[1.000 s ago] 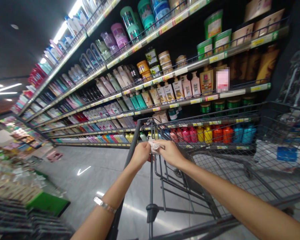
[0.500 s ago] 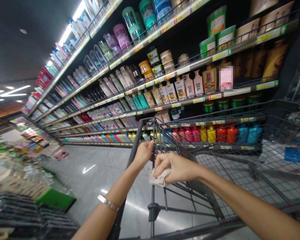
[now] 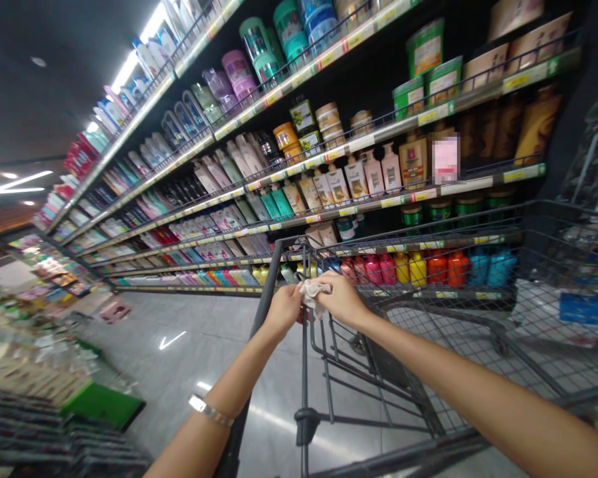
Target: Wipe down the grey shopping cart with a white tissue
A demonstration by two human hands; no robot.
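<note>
A dark metal shopping cart point(image 3: 418, 425) fills the lower middle and right. My left hand point(image 3: 283, 311) is closed on the thin rod point(image 3: 304, 372) behind the cart's thick handlebar point(image 3: 267, 285), near the rod's far end. Pinched in my right hand point(image 3: 343, 302) is a crumpled whitish cloth point(image 3: 311, 292), pressed against the same rod. Both hands are close together there, the cloth touching or nearly touching my left fingertips. My left fingertips are partly hidden behind the rod and cloth. A dark plastic clip point(image 3: 306, 425) sits lower on the rod.
Long shelves point(image 3: 279, 176) of bottles and jars run along the far side, close beyond the cart. Stacked goods point(image 3: 24, 425) and a green box point(image 3: 102, 401) stand at the left. Grey tiled floor point(image 3: 179, 358) shows between them.
My right hand has moved with the cloth up and away along the rod, reaching my left hand. My left hand stays on the rod. The view has shifted slightly.
</note>
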